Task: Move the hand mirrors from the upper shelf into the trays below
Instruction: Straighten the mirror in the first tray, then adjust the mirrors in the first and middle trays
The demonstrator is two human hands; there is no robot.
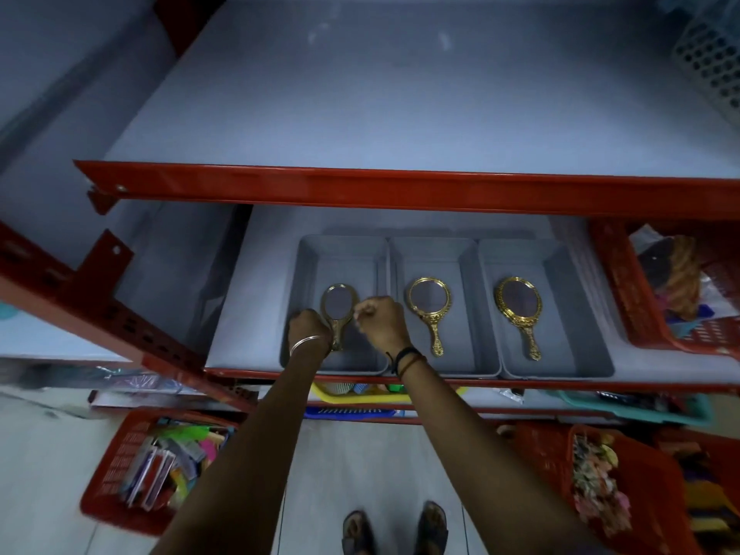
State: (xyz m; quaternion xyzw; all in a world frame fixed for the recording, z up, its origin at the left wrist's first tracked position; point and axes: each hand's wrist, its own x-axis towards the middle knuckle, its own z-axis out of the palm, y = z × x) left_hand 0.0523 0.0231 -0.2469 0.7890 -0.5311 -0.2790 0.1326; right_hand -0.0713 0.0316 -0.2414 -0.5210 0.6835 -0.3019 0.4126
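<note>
Three grey trays stand side by side on the lower shelf, each with one gold hand mirror lying face up. In the left tray (304,254), my left hand (309,326) curls around the neck of the left mirror (338,304) from its left side. My right hand (382,319) is a closed fist at that mirror's right rim, fingertips touching it. The middle mirror (429,300) lies in the middle tray (468,298). The right mirror (518,304) lies in the right tray (560,306). The upper shelf (360,114) holds no mirrors in view.
The upper shelf's red front rail (400,190) overhangs the trays. A red basket (624,298) of goods sits right of the trays. More red baskets (120,474) stand on the floor, left and right of my feet (394,528). A perforated grey basket (708,62) is at the top right.
</note>
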